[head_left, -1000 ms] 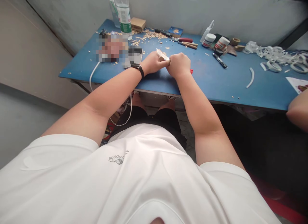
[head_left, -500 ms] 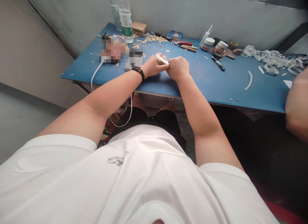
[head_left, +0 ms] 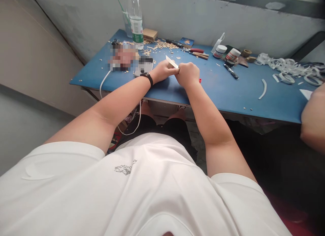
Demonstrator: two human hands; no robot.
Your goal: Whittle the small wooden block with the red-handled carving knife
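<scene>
My left hand (head_left: pixel 162 70), with a black watch on its wrist, is closed around a small pale piece of wood (head_left: pixel 172 63). The wood's flat light face points up between thumb and fingers. Pressed close beside it, my right hand (head_left: pixel 188 73) is curled into a fist at the wood's near end. A red tip (head_left: pixel 200 80) shows past the heel of that fist, like the end of a tool's handle; the rest of it is hidden by the fingers. Both hands are just above the blue table (head_left: pixel 218 94), near its front edge.
Wood shavings (head_left: pixel 165 44), a water bottle (head_left: pixel 137 29) and a wood block (head_left: pixel 150 34) stand at the back left. Red-handled pliers (head_left: pixel 195 51), lidded jars (head_left: pixel 219 51) and white plastic strips (head_left: pixel 286 67) lie rightward. Another person's arm (head_left: pixel 313 117) is at the right edge.
The whole view has shifted slightly, so the table sits a little lower in the picture. Both hands keep nearly the same grip and place, and the red tip shows a bit more.
</scene>
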